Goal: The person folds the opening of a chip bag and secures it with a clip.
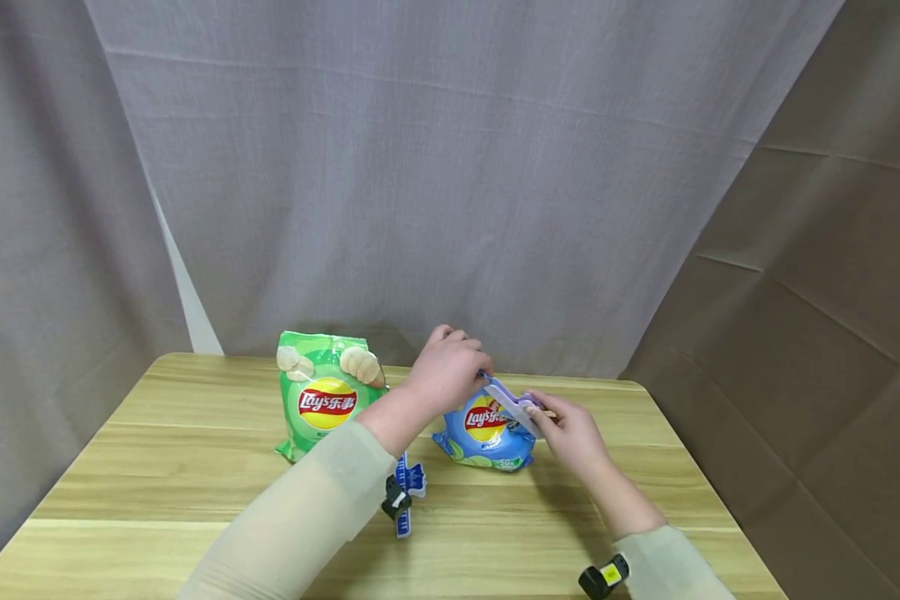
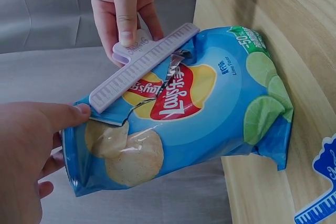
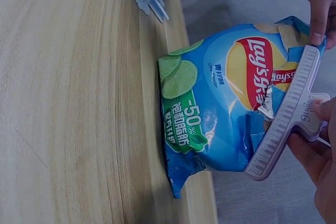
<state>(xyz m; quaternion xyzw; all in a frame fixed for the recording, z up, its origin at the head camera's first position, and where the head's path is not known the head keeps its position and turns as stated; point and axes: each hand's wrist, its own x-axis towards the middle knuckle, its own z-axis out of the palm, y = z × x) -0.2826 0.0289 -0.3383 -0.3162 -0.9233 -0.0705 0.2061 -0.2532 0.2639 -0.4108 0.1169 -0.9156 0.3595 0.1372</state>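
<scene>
Pinching the blue crisp bag [image 1: 474,446] by its upper corner with the left hand [image 1: 450,371], thumb on the printed front, fingers tucked in behind. And across to the right, grasping the lilac clip [image 2: 144,65] by its short handle with the right hand [image 1: 570,427], thumb on top, fingers underneath. So, 2 hands busy at 1 bag! As for that blue bag: standing on the worktop [image 1: 157,475], right of the middle, towards the far edge, with its bottom end down at the wood and its top end up at the fingers. Folded over up there, with a 2nd piece of red-and-yellow logo showing on the flap. Slanting right across the fold, in the clip's case, with its long striped bar; can't tell from here whether fully fastened.

Over to the left now, for the green crisp bag [image 1: 330,379]: upright near the far edge, well apart from the worktop's left edge, partly hidden behind the left forearm. Down in front, lower than the 2 bags and closer to the near edge: a blue-and-white clip [image 1: 417,481], partly covered by the black camera [image 1: 394,498] at the left wrist. Beyond the far edge, a grey curtain [image 1: 420,183]; past the right edge, creased brown cloth [image 1: 810,317].
</scene>
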